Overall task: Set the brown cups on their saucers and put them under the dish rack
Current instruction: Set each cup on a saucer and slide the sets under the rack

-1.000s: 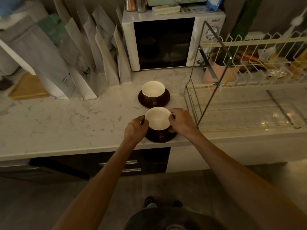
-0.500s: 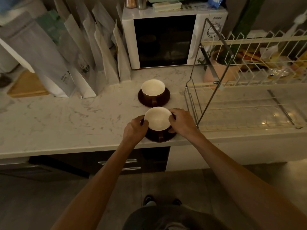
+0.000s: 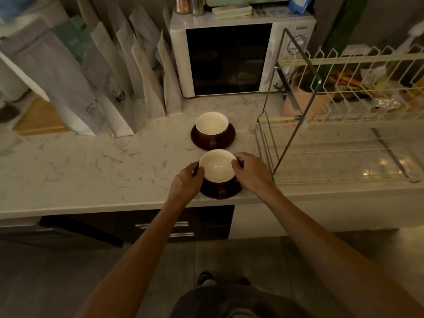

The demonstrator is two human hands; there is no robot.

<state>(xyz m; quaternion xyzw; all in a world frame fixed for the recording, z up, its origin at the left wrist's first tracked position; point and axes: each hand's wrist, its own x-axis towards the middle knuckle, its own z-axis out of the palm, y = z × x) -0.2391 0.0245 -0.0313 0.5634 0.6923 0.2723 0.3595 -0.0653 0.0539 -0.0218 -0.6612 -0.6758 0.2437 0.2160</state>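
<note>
Both hands now: left hand (image 3: 185, 183) and right hand (image 3: 251, 171) flank the near brown ceramic cup with cream inside (image 3: 218, 167), fingers pressed to its sides, probably to centre it on its dark round saucer (image 3: 221, 191). Saucer sits right at the white marble tabletop (image 3: 91, 171) front edge. Second cup-and-saucer set (image 3: 213, 130) just behind. Open room under the wire dish rack (image 3: 332, 125), centre right.

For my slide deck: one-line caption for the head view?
Both hands, left hand and right hand, grip the near brown cup on its saucer beside the dish rack.
</note>
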